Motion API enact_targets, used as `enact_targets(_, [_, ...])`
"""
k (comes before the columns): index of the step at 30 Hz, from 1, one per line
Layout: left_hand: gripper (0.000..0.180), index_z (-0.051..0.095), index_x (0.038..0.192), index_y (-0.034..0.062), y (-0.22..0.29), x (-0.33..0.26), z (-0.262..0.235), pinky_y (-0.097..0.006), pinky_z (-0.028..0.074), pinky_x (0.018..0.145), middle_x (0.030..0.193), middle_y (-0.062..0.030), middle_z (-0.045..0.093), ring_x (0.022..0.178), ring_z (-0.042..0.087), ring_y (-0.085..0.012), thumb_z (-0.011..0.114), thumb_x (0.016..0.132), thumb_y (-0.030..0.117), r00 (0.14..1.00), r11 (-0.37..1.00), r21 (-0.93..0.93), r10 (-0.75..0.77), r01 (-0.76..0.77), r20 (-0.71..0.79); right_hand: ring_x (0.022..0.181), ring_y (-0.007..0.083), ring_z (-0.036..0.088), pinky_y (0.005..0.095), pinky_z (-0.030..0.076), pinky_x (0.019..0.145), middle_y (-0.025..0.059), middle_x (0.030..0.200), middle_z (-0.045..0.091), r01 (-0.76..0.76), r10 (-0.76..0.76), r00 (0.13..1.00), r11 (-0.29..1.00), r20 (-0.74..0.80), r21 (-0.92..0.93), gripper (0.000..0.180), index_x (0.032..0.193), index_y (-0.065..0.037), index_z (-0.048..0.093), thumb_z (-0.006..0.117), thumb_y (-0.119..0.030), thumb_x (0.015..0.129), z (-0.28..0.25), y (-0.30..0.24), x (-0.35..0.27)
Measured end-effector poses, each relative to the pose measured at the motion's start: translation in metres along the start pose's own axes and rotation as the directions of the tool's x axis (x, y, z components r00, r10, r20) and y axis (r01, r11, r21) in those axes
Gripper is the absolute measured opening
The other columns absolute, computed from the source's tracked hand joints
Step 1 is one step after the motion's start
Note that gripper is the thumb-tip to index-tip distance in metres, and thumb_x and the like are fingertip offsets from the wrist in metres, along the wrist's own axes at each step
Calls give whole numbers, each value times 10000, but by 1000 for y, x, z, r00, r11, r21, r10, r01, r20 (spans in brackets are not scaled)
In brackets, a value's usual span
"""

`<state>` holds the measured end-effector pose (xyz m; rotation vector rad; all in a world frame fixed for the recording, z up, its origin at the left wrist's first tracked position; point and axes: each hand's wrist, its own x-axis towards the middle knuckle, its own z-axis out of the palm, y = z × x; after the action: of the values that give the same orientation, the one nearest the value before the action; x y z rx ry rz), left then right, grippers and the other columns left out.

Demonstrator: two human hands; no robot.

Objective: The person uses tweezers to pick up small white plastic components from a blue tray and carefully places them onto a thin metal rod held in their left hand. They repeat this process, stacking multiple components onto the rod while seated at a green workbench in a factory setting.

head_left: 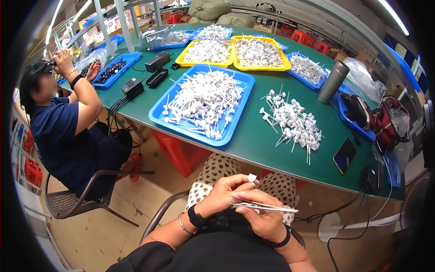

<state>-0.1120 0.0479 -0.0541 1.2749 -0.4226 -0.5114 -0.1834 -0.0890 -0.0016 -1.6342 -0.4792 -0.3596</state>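
Note:
Above my lap, my left hand (222, 194) pinches a small white plastic piece (252, 177) between thumb and fingertips. Close beside it, my right hand (267, 220) grips a pair of slim metal tweezers (276, 209). Their joined end points right, and the two prongs spread toward my left hand; fingers partly hide the tips. Beyond my hands, a blue tray (156, 112) on the green table (253, 140) is heaped with white pieces on thin stems. To its right, a loose pile of similar stemmed pieces (294, 120) lies directly on the tabletop.
Two yellow trays (233, 63) and more blue trays hold white parts farther back. A grey flask (334, 82), a phone (344, 156) and bags (390, 122) stand or lie on the right. Black power adapters (132, 89) sit left. A co-worker (63, 122) sits at the left.

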Motion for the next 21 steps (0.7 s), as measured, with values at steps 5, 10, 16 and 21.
enact_targets(5, [233,642,1155,-14,-6,1,6,-233,511,800,1032,-38,662,944,613,-80,616,970,126,985,995,-82,-49,63,163,892,233,710,330,553,815,120,996,722,122,-114,985,991,131,-59,242,1036,23,664,752,-32,817,-3,-3,4])
enact_targets(10, [213,648,1110,-24,-10,2,6,-265,506,818,1049,-67,648,975,628,-129,566,979,123,972,991,-107,-60,87,228,936,237,702,318,543,823,118,1006,727,56,-47,982,998,184,-42,226,1013,-9,691,766,-72,809,-1,8,-2])
enact_targets(16, [283,606,1113,-38,-7,1,2,-292,507,848,1083,-106,659,1013,624,-161,630,927,174,937,988,141,7,-60,350,971,233,695,318,550,849,122,1032,720,-3,0,979,1000,202,17,207,1040,-7,680,735,-54,845,5,14,-5])
enact_targets(21, [314,617,1103,-15,-17,2,2,-317,503,765,975,-106,648,890,640,-212,660,864,184,873,946,64,266,-318,409,973,218,684,312,546,845,118,1043,713,-140,114,979,979,168,149,199,1051,-6,669,717,-28,860,5,16,-10])
